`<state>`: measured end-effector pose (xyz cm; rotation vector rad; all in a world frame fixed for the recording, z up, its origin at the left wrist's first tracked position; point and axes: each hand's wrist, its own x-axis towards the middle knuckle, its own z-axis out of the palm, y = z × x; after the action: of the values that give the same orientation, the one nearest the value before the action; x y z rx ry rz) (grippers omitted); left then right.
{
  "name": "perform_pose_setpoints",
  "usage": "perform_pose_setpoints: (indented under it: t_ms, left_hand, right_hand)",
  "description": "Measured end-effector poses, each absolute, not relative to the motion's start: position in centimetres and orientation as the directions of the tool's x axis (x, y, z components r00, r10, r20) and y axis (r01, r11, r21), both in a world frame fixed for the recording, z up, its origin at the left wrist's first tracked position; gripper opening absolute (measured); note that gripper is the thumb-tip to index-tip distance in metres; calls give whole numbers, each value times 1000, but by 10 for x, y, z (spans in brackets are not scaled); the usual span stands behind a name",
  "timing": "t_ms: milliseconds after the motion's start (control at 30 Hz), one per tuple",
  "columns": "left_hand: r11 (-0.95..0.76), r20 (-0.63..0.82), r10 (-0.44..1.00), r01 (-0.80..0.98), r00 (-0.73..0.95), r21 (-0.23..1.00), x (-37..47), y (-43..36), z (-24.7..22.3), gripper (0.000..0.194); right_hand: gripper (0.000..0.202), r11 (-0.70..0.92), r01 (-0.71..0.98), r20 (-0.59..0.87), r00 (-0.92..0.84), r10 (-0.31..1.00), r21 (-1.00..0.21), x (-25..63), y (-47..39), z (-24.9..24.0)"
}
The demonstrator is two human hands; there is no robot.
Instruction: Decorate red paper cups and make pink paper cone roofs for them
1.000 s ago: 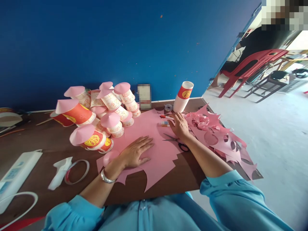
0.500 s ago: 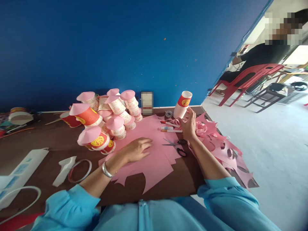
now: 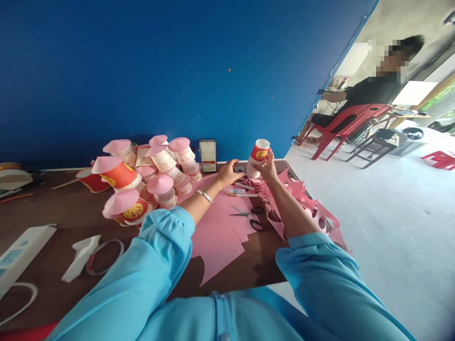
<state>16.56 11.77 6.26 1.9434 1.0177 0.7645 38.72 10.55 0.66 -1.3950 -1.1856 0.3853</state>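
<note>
My right hand (image 3: 268, 166) is wrapped around a red-and-white paper cup (image 3: 260, 152) with a gold emblem; it is upright with its open rim upward and a white cup (image 3: 252, 169) beneath. My left hand (image 3: 228, 174) reaches over the far side of the pink paper (image 3: 222, 237), fingers apart and holding nothing, beside a tape roll (image 3: 241, 169). Below the hands lie a glue stick (image 3: 236, 191), a marker (image 3: 245, 195) and open black-handled scissors (image 3: 253, 218).
To the left cluster several paper cups with pink cone tops (image 3: 161, 184). Pink scraps (image 3: 309, 203) cover the right edge of the table. A phone (image 3: 208, 155) leans on the wall. A power strip (image 3: 23, 255) and a white tool (image 3: 81, 255) lie left. A person sits on a red chair (image 3: 351, 123).
My left hand has moved forward and right, from over the pink paper to near the tape roll. My right hand has closed around the cup. The view has shifted right.
</note>
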Motion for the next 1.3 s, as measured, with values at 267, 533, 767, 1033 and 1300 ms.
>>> perform_pose_setpoints:
  t_ms: [267,533,767,1033,1300]
  left_hand:
    - [-374,233,858,247,458,894,242,136,91,108]
    - [-409,272,847,233,456,882,251,150,102,51]
    - [-429,313,859,236,406,872,252,144,102,49]
    - [-440,407,866,55,288,896,238,140,128,45]
    - [-471,465,814,-73,348,879,112,82,133,64]
  right_hand:
    - [100,316,217,380,403,833,-923,381,109,5]
    - [81,348,-57,312,327,892,-936,382,97,4]
    - [70,324,-151,255,354,900,-934,378,96,8]
    - [57,199,-58,153,448,881,-978,380,91,7]
    - [39,216,129,251,575,779,-968,381,77,25]
